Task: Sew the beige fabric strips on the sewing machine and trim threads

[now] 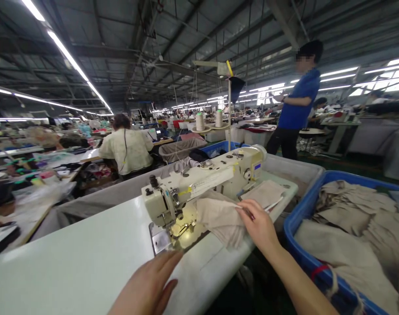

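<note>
A pale sewing machine (206,179) stands on a light green table (97,245), its lamp shining on the needle area. My right hand (260,225) pinches the edge of a beige fabric piece (219,216), which hangs in folds to the right of the needle area. A thin whitish pointed thing shows just past that hand; I cannot make out what it is or whether it is held. My left hand (150,280) is over the table in front of the metal plate (160,240), fingers stretched out, holding nothing. Another beige piece (263,194) lies flat beside the machine's right end.
At the right, a blue basket (293,227) holds heaped beige fabric (347,245). Thread cones (199,121) stand on a rack behind the machine. A person in a blue shirt (299,103) stands at back right; another person (127,146) sits at back left, facing away.
</note>
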Demonstrator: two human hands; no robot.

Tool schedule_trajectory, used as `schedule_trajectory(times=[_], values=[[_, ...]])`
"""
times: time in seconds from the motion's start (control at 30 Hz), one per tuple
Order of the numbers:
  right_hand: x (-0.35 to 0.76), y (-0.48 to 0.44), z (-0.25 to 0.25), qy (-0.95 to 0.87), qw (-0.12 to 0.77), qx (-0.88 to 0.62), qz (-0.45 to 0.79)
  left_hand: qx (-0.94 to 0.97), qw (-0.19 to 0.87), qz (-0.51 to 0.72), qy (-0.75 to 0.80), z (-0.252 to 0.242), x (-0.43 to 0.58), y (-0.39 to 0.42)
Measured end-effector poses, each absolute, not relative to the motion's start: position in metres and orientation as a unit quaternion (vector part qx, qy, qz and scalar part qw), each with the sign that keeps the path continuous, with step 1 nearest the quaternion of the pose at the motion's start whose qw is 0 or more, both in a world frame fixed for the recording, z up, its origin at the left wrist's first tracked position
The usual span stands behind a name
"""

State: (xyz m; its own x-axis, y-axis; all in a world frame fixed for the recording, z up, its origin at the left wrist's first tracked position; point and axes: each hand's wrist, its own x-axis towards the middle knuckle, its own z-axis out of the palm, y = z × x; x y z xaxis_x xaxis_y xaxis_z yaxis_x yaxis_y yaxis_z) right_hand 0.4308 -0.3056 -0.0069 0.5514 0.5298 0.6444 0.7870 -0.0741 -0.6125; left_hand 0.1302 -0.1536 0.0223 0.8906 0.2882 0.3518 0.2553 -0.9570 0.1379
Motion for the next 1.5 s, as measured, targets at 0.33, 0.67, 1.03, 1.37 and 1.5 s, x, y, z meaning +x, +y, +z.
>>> schedule_trajectory(times=[0.33, 0.67, 1.03, 1.37, 1.5], values=[[0.383, -0.313, 0.042, -0.537, 0.591, -0.598, -0.071, 0.887, 0.345, 0.215, 0.220, 0.067, 0.232, -0.194], [0.362, -0.309, 0.031, -0.478, 0.572, -0.660, 0.092, 0.641, 0.679, 0.161, 0.320, 0.039, 0.194, -0.203], [0.360, -0.297, 0.035, -0.539, 0.537, -0.645, -0.069, 0.666, 0.625, 0.189, 0.360, 0.029, 0.147, -0.197], [0.337, -0.297, -0.005, -0.472, 0.525, -0.708, -0.028, 0.483, 0.631, 0.398, 0.459, -0.002, 0.141, -0.219], [0.332, -0.294, -0.008, -0.433, 0.524, -0.733, 0.000, 0.586, 0.439, 0.467, 0.496, 0.005, 0.142, -0.226]])
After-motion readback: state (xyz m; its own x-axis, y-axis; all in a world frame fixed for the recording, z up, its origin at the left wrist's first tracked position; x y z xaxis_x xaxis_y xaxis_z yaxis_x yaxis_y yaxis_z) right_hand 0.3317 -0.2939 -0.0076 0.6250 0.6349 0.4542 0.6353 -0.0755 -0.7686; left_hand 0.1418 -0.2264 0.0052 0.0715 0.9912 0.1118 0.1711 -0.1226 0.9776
